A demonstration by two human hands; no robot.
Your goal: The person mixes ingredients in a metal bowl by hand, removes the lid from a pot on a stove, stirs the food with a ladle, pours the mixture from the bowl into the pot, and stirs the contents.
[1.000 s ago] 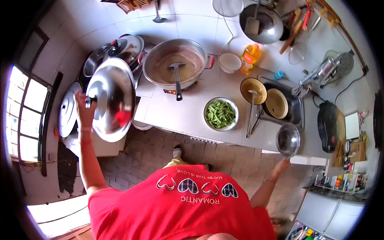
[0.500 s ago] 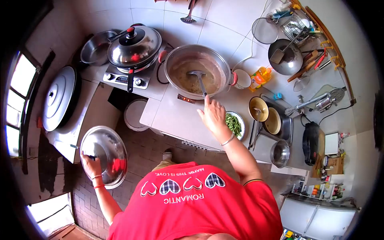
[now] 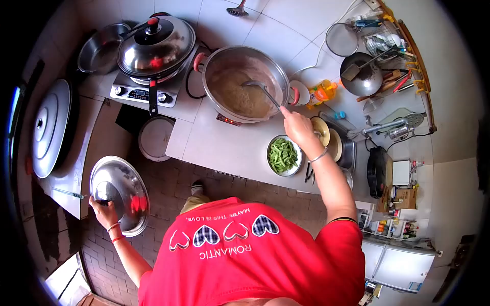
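Observation:
My left hand [image 3: 104, 214] grips the black knob of a large shiny metal lid [image 3: 127, 176], held tilted over the floor to the left, away from the counter. My right hand [image 3: 300, 128] is closed around the handle end of a metal ladle [image 3: 269, 95]. The ladle's head dips into cloudy brownish liquid [image 3: 232, 92] inside a wide metal pot [image 3: 222, 108] with red handles, so part of it is hidden. A white bowl of cut green beans [image 3: 282, 154] sits on the counter just below my right forearm.
A lidded wok [image 3: 158, 48] stands on an induction cooker [image 3: 138, 94] at left. An orange-yellow bottle [image 3: 322, 93] is right of the pot. Enamel bowls [image 3: 320, 127] stand by the sink. A white bucket [image 3: 155, 137] is below the counter; utensils hang on the right wall.
My right hand has moved right with the ladle, whose handle now leans toward the pot's right rim. The lid stays in my left hand. The view has shifted, showing the bean bowl fully.

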